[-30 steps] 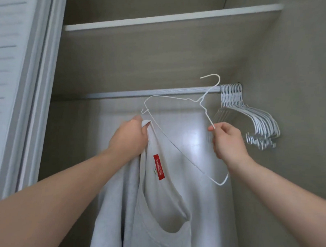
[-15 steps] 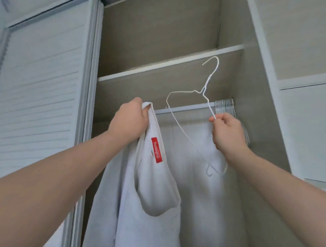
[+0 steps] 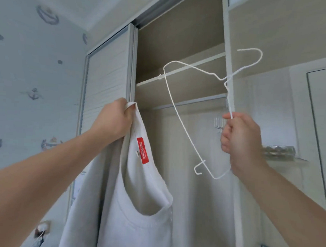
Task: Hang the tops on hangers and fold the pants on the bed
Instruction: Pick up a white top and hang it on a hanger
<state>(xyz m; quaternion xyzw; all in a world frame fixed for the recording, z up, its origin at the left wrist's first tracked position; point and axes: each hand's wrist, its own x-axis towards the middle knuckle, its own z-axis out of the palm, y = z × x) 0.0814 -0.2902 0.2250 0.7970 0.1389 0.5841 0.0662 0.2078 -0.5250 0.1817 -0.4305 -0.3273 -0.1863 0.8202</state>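
Head view, looking up into the open wardrobe (image 3: 181, 30).

- Left hand (image 3: 114, 119), centre-left of frame: fingers curled and pinching a fold of the white top (image 3: 136, 206) at its neck edge. I see the top hanging straight down from this grip toward the bottom of the frame, neck opening facing me, red label (image 3: 143, 151) showing inside.
- Right hand (image 3: 241, 138), centre-right: fingers closed round one arm of the white wire hanger (image 3: 186, 129), thumb and forefinger nipping the wire at the top of the fist.
- The hanger is tilted, with its hook toward the upper right and its long bar running down to lower centre. It sits just beside the top and does not touch it.
- Rail (image 3: 196, 101) runs behind the hanger. Spare hangers (image 3: 219, 123) are partly hidden behind the right hand.
- Sliding door (image 3: 106, 79) left of the opening, with anchor-print wallpaper (image 3: 33, 93) at far left.
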